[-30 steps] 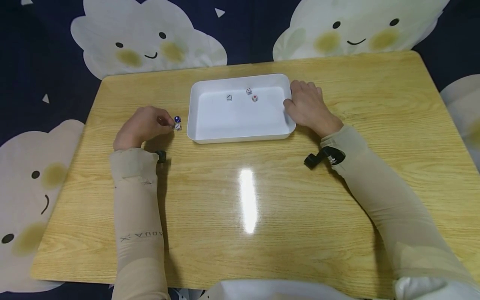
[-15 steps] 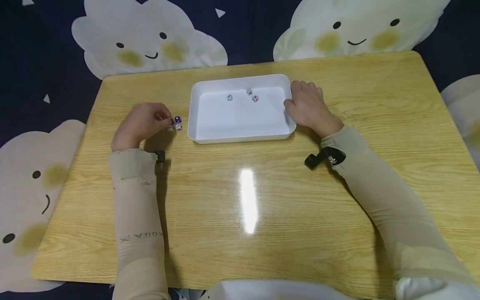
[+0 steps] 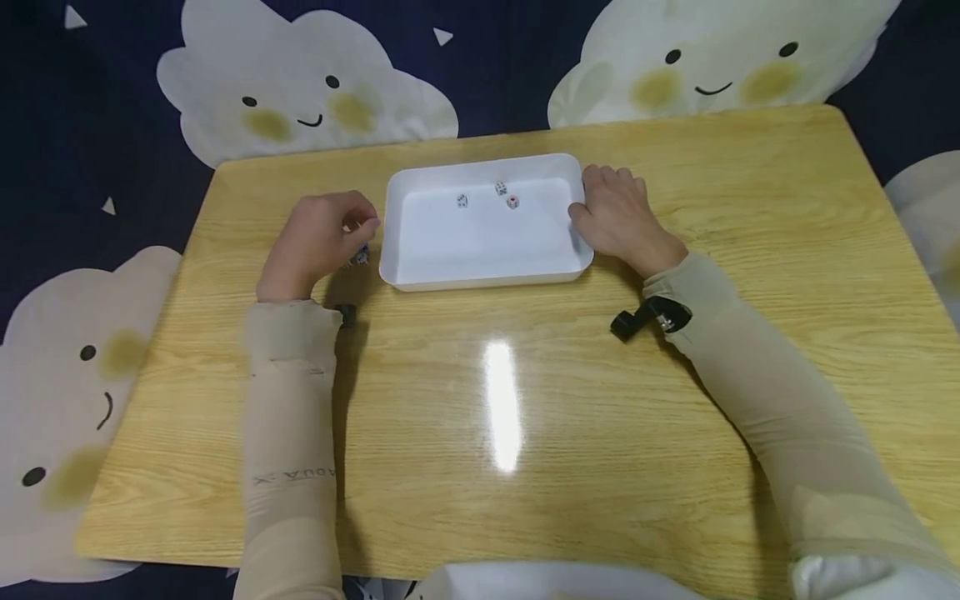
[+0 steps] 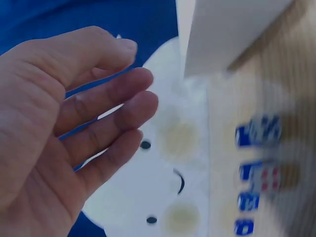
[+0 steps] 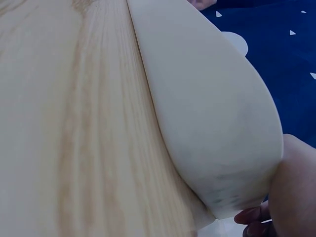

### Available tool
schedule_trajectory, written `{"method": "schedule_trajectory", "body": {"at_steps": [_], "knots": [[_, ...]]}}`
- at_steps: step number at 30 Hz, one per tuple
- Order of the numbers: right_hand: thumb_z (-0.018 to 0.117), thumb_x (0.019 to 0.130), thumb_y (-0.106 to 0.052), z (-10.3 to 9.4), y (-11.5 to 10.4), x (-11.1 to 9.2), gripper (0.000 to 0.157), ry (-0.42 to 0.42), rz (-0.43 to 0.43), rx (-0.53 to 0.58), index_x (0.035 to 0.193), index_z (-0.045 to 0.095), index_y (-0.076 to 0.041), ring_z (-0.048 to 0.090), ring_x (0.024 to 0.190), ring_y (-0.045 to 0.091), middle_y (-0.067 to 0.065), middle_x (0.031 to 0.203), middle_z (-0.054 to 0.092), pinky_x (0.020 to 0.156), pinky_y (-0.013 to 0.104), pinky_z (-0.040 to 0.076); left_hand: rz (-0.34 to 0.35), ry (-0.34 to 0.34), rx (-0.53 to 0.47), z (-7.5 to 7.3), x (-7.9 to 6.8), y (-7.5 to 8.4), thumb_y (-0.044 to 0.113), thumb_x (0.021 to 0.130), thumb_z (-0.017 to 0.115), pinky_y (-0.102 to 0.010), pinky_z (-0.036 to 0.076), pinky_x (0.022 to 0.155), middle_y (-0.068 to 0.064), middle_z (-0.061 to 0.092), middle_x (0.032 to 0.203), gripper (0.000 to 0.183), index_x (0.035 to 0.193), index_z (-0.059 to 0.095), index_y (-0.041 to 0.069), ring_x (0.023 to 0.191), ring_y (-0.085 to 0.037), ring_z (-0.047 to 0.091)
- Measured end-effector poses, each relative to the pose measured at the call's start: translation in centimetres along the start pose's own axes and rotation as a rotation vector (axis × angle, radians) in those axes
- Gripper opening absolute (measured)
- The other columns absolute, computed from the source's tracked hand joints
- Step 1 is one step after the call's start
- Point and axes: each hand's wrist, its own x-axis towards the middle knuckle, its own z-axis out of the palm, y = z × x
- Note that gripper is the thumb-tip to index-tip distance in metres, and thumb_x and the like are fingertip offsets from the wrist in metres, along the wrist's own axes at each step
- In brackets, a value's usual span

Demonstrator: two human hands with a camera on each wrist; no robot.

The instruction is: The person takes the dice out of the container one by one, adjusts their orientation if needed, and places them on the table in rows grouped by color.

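Here, the left hand (image 3: 315, 243), fingers parted and loosely bent, hangs near blue and white dice (image 4: 269, 178) beside a white tray (image 3: 457, 250) toward the far edge of the surface (image 3: 427, 433); the right hand (image 3: 619, 218) grips the tray's right end. Three dice (image 3: 512, 202) lie inside.

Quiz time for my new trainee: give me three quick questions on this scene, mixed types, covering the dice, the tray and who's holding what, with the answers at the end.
1. Fill in the blank: inside the white tray lie ___ white dice.
2. True or false: the dice outside the tray sit by its right end, as the head camera sees it.
3. Multiple choice: which hand grips the tray? A) left only; B) right only; C) both.

Key
1. Three.
2. False: the loose dice sit by its left end.
3. B, the right hand.
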Motion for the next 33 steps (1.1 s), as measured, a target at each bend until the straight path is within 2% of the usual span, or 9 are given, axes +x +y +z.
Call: {"method": "schedule_trajectory", "body": {"at_steps": [4,9,16,23,29,33], "knots": [[0.035,0.103,-0.029,-0.1,0.0,-0.1,0.042,-0.008,-0.001,-0.009,0.121,0.049,0.006,0.042,0.103,0.041,0.022,0.112,0.053,0.090,0.051,0.032,0.060,-0.002,0.019,1.1,1.0,1.3,0.020,0.102,0.060,-0.042,0.054,0.082,-0.014,0.076,0.096,0.021,0.103,0.074,0.004,0.087,-0.028,0.069],[0.036,0.103,-0.028,0.0,0.0,-0.3,0.045,0.004,-0.011,-0.020,0.127,0.049,0.007,0.042,0.102,0.041,0.022,0.113,0.054,0.090,0.051,0.032,0.113,-0.021,0.090,2.7,2.1,2.7,0.021,0.101,0.058,-0.042,0.055,0.080,-0.013,0.076,0.093,0.024,0.101,0.074,0.003,0.082,-0.027,0.069],[0.035,0.103,-0.028,0.0,0.1,-0.3,0.046,0.021,-0.028,-0.017,0.128,0.049,0.008,0.042,0.102,0.041,0.022,0.113,0.054,0.090,0.051,0.032,0.089,-0.038,0.133,3.7,3.6,4.4,0.024,0.101,0.058,-0.042,0.054,0.078,-0.011,0.077,0.094,0.026,0.102,0.075,0.004,0.082,-0.026,0.068],[0.034,0.103,-0.028,0.1,0.1,-0.3,0.046,0.013,-0.019,-0.021,0.128,0.048,0.007,0.042,0.103,0.041,0.023,0.113,0.053,0.091,0.051,0.032,0.038,-0.080,0.158,4.8,5.0,5.5,0.026,0.101,0.060,-0.045,0.057,0.091,-0.014,0.075,0.113,0.029,0.115,0.073,0.004,0.099,-0.029,0.070],[0.034,0.103,-0.028,0.1,0.1,-0.3,0.045,0.007,-0.015,-0.019,0.127,0.048,0.007,0.042,0.103,0.041,0.022,0.113,0.053,0.091,0.051,0.032,0.092,-0.081,0.185,6.4,6.1,6.9,0.028,0.103,0.058,-0.049,0.057,0.098,-0.019,0.071,0.126,0.043,0.136,0.061,0.002,0.113,-0.036,0.070],[0.034,0.103,-0.029,0.0,0.0,-0.2,0.045,0.008,-0.015,-0.016,0.128,0.048,0.007,0.042,0.105,0.042,0.022,0.114,0.053,0.091,0.051,0.032,0.071,-0.103,0.201,6.9,6.5,7.6,0.030,0.103,0.056,-0.052,0.053,0.107,-0.020,0.062,0.141,0.051,0.145,0.054,0.002,0.128,-0.040,0.062]]}}
